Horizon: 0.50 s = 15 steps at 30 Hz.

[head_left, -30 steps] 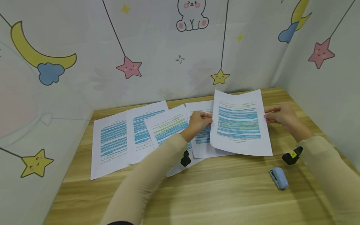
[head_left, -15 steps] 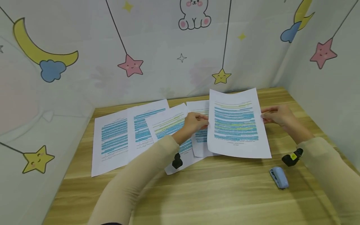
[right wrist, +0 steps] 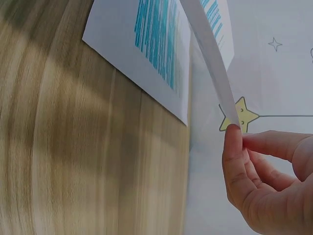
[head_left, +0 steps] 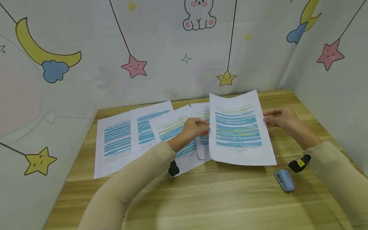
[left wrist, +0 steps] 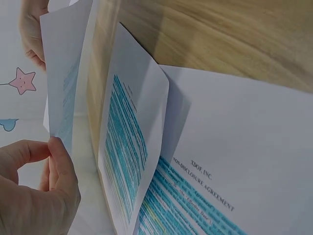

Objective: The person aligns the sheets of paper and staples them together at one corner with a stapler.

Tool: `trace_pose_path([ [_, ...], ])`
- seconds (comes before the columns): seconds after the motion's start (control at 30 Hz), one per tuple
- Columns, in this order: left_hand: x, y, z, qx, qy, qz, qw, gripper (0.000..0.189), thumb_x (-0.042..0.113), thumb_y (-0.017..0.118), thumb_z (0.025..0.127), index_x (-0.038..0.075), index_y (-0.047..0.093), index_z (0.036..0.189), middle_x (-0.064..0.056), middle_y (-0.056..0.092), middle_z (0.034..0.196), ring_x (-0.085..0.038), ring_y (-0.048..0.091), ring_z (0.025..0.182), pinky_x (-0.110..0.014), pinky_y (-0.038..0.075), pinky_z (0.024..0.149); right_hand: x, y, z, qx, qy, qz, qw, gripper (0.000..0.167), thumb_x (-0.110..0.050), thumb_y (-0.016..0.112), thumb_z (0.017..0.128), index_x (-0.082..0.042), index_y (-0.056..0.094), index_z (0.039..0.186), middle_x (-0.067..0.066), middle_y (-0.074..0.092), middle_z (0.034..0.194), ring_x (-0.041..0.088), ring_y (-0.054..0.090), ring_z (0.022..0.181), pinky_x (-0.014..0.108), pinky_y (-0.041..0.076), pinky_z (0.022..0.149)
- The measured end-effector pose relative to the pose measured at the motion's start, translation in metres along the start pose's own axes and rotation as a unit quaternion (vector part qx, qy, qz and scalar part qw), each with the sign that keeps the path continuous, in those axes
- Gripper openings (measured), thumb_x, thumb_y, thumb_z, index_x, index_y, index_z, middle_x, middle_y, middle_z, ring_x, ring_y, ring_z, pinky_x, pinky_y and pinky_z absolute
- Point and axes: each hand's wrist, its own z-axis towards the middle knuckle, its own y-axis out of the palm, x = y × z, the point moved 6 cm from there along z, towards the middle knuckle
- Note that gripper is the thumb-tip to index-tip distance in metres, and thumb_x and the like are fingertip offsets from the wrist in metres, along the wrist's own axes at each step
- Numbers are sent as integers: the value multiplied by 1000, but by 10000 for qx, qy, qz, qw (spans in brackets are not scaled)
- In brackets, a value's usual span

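Note:
A sheet of paper (head_left: 237, 127), printed and striped with blue and yellow highlighter, is raised off the table between both hands. My left hand (head_left: 194, 129) pinches its left edge between thumb and fingers. The opposite edge is pinched by my right hand (head_left: 283, 118). In the right wrist view the sheet (right wrist: 215, 63) appears nearly edge-on, thumb and fingertip meeting on it. Beneath and to the left lies another highlighted sheet (head_left: 200, 110), partly covered by the raised one. The left wrist view shows a page (left wrist: 234, 127) headed "Non-disclosure agreement".
Several more highlighted sheets overlap at the left, among them a far-left page (head_left: 115, 143) and a slanted page (head_left: 172, 123). A small blue stapler (head_left: 284, 180) lies right of centre on the wooden table (head_left: 218, 201). A patterned white backdrop (head_left: 161, 38) rises behind the table.
The held sheet has shifted left and slightly toward the person, with both hands still pinching it. The left hand has moved left and a little lower. The stapler stays put.

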Motion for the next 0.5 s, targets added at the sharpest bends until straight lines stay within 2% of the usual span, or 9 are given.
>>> trace_pose_path([
  [0.27, -8, -11, -14, -56, -237, -157, 9996, 18, 3, 74, 89, -3, 71, 106, -15, 70, 99, -25, 72, 84, -37, 60, 83, -5, 10, -9, -159, -231, 25, 9996, 39, -1, 64, 96, 21, 51, 127, 3, 70, 88, 10, 68, 73, 31, 62, 74],
  [0.5, -13, -19, -31, -214, -165, -169, 9995, 19, 1, 72, 90, -4, 68, 108, -17, 69, 100, -22, 72, 82, -42, 58, 88, -8, 18, -17, -209, -308, 64, 9993, 39, -2, 64, 97, 20, 52, 127, 6, 71, 94, 11, 68, 75, 32, 62, 75],
])
